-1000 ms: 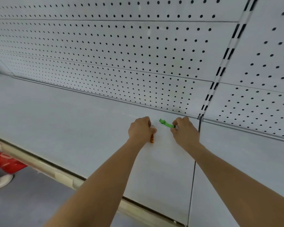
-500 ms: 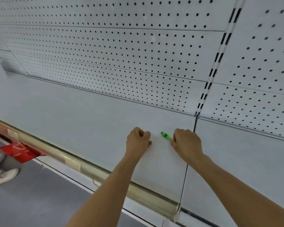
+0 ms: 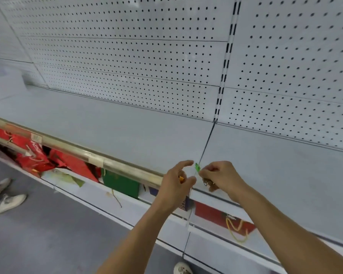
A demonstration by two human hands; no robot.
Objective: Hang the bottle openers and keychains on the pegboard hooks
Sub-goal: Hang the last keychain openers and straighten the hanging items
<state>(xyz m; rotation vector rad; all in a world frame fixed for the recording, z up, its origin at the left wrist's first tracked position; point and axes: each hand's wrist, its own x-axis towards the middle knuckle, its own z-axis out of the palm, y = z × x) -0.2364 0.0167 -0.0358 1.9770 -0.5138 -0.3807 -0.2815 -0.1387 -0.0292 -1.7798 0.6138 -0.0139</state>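
My right hand point(image 3: 221, 176) pinches a small green bottle opener point(image 3: 197, 167) by its lower end, and a metal key ring point(image 3: 206, 182) hangs under the fingers. My left hand point(image 3: 177, 179) is just left of it, curled around a small orange item point(image 3: 181, 177) that is mostly hidden in the palm. Both hands hover over the front edge of the white shelf point(image 3: 127, 133). The white pegboard point(image 3: 127, 62) rises behind the shelf, and I see no hooks on it.
A brass-coloured rail point(image 3: 83, 154) runs along the shelf's front. Below it a lower shelf holds red bags point(image 3: 34, 157), a green bag point(image 3: 121, 184) and another red bag point(image 3: 216, 214). A person's white shoes point(image 3: 6, 200) stand on the grey floor at left.
Both hands pulled back from the middle of the shelf to its front edge, lifting the green opener and the orange item off the surface. The view tilted down, showing the lower shelf.
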